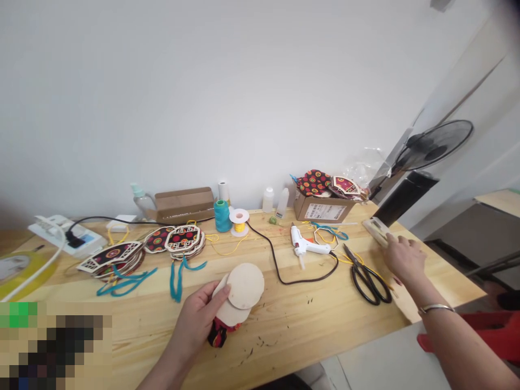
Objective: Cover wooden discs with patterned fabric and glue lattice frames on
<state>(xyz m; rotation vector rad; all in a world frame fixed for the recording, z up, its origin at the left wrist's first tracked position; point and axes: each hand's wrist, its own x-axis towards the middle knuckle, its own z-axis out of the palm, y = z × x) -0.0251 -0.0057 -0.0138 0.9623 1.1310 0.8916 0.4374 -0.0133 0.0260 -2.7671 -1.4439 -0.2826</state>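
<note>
My left hand (203,303) is closed on thin pale wooden discs (246,286), round and overlapping, with its thumb pressed on top. Under them hangs dark red patterned fabric (219,332). At the table's right side my right hand (404,257) reaches to a shallow whitish box (376,230). Its fingers are partly apart at the near end of that box, and the fingertips are hard to make out. Black-handled scissors (368,281) lie just left of my right forearm. A white glue gun (309,245) rests beyond them on its side, its black cord curving leftward.
Stacked patterned ornaments (184,241) with teal ribbons lie left. At the back stand a teal thread cone (222,216), a yellow thread spool (239,223), small bottles (268,200) and a full cardboard box (325,210). A power strip (67,235) sits far left; a fan (434,145) stands right.
</note>
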